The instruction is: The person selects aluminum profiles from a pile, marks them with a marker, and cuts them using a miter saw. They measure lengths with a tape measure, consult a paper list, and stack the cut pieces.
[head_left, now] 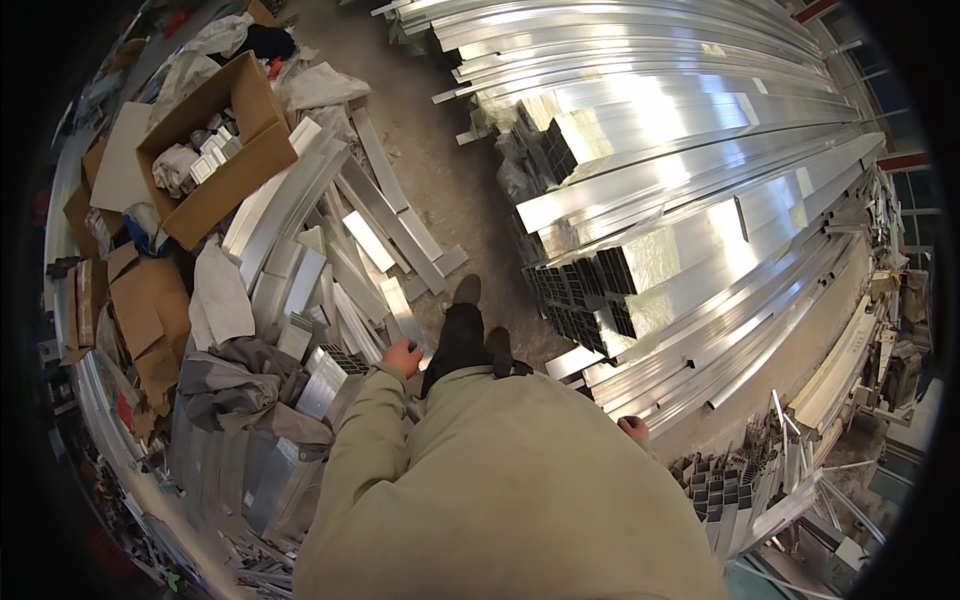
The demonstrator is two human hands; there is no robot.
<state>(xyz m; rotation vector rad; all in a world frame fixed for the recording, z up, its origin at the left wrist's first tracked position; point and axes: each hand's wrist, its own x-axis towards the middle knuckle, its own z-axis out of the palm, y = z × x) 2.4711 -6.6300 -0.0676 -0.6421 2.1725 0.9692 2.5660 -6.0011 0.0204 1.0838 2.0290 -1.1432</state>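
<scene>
My left hand (403, 357) hangs beside my leg with its fingers curled in, and nothing shows in it. Just beyond it lie loose silver metal profiles (398, 308) on the floor. On the other side, only a bit of my right hand (633, 427) shows past my green jacket (520, 490); its fingers are mostly hidden. The nearest thing to it is a big stack of long shiny metal profiles (670, 360), and it looks apart from them. My dark shoes (467, 290) point up a narrow aisle between the two piles.
An open cardboard box (272, 150) with white pieces inside sits atop the left pile. Nearby lie torn cardboard (150, 310) and grey cloth (235, 385). Bundles of hollow profiles (583, 300) jut their ends toward the aisle floor (430, 170). Short upright offcuts (722, 495) stand at the lower right.
</scene>
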